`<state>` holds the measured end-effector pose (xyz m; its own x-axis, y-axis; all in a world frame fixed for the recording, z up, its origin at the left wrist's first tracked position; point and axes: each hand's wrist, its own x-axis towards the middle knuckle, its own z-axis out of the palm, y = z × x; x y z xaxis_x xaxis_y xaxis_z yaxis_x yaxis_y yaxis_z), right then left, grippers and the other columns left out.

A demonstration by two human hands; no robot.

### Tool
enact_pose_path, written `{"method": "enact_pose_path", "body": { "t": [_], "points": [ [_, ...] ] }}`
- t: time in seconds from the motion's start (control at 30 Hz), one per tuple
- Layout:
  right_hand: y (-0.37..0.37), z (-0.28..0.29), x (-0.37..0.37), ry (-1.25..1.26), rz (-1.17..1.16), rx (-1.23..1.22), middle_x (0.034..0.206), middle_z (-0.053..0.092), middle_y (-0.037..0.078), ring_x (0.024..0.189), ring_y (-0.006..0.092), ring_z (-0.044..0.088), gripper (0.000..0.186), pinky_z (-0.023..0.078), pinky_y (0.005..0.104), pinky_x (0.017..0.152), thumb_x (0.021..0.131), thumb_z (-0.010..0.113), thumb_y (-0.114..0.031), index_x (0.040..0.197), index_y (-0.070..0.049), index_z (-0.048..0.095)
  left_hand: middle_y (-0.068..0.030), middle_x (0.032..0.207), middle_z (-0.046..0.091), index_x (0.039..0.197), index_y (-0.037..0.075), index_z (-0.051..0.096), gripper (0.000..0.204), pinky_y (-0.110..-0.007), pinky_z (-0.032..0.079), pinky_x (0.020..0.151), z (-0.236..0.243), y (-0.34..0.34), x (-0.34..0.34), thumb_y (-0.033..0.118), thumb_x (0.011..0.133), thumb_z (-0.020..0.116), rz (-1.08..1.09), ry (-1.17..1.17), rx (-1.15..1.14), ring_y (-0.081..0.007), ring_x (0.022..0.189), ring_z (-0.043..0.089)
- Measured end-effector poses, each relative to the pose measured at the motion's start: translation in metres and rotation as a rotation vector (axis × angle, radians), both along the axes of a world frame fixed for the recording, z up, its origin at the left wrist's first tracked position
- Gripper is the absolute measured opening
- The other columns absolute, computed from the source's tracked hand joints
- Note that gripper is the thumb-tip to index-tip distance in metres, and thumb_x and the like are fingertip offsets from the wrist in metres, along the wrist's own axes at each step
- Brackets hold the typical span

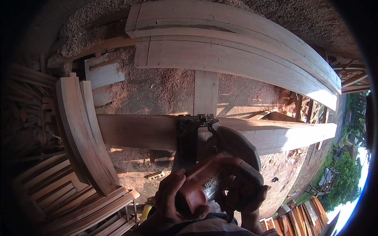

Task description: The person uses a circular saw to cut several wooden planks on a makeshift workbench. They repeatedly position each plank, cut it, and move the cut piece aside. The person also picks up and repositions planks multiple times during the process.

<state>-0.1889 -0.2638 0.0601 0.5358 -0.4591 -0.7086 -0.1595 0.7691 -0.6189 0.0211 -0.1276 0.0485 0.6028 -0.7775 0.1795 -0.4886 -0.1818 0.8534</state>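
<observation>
A circular saw (pixel 204 169) with a reddish body and a dark blade guard (pixel 238 145) rests its dark base plate (pixel 188 137) across a thick wooden beam (pixel 138 130). My left hand (pixel 170 194) is wrapped round the saw's reddish motor housing, thumb and fingers on either side. My right hand (pixel 256 202) grips the dark rear handle on the saw's right side; most of its fingers are hidden behind the handle. I cannot see the blade's edge against the wood.
Two long beams (pixel 220 53) with pencil lines lie beyond the saw, above a crosswise board (pixel 205 92). More timbers (pixel 80 129) stand at left, beside stacked frames (pixel 59 185). A power strip (pixel 156 175) lies on the shaving-covered ground. Planks (pixel 303 218) are piled at lower right.
</observation>
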Motion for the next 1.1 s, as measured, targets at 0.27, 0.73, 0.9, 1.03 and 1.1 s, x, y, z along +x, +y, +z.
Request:
{"method": "enact_pose_path", "body": {
  "t": [0.27,0.73,0.9,1.03,1.1],
  "points": [
    [-0.003,-0.009,0.005,-0.201,-0.067,0.049,0.095,0.065,0.012,0.063,0.0155,0.062,0.121,0.049,0.0286,0.048,0.082,0.034,-0.096,0.142,0.009,0.047,-0.0241,0.129,0.056,0.141,-0.006,0.044,0.098,-0.043,0.054,0.095,0.001,-0.004,0.005,0.066,0.083,0.076,0.003,-0.007,0.005,-0.0325,0.113,0.062],
    [-0.013,-0.003,0.018,0.009,-0.02,0.039,0.072,0.06,0.005,0.053,0.0125,0.057,0.137,0.04,0.0259,0.045,0.074,0.034,-0.103,0.149,0.012,0.04,-0.0254,0.125,0.058,0.14,-0.008,0.045,0.098,-0.044,0.056,0.092,0.001,-0.014,0.016,0.067,0.084,0.074,-0.005,-0.042,0.005,-0.0339,0.109,0.065],
    [-0.018,0.003,0.03,0.019,-0.027,0.031,0.077,0.062,0.005,0.056,0.0117,0.059,0.137,0.042,0.0251,0.047,0.074,0.034,-0.102,0.15,0.011,0.038,-0.0254,0.125,0.059,0.139,-0.008,0.045,0.098,-0.044,0.056,0.091,0.002,-0.02,0.018,0.069,0.084,0.073,0.004,-0.051,-0.006,-0.0341,0.109,0.065],
    [-0.024,0.003,0.03,0.002,0.02,0.031,0.077,0.061,0.005,0.055,0.0114,0.058,0.138,0.042,0.0248,0.047,0.073,0.033,-0.103,0.15,0.011,0.037,-0.0256,0.126,0.058,0.139,-0.008,0.045,0.099,-0.044,0.057,0.091,0.003,-0.022,0.02,0.069,0.084,0.073,0.006,-0.05,0.008,-0.034,0.109,0.065],
    [-0.024,0.003,0.031,0.011,0.021,0.038,0.077,0.061,0.005,0.053,0.0114,0.057,0.139,0.042,0.025,0.046,0.072,0.034,-0.104,0.15,0.011,0.037,-0.0257,0.125,0.059,0.138,-0.008,0.046,0.099,-0.043,0.057,0.091,0.004,-0.024,0.022,0.07,0.084,0.073,0.005,-0.041,0.014,-0.0339,0.109,0.065]
  ]
}}
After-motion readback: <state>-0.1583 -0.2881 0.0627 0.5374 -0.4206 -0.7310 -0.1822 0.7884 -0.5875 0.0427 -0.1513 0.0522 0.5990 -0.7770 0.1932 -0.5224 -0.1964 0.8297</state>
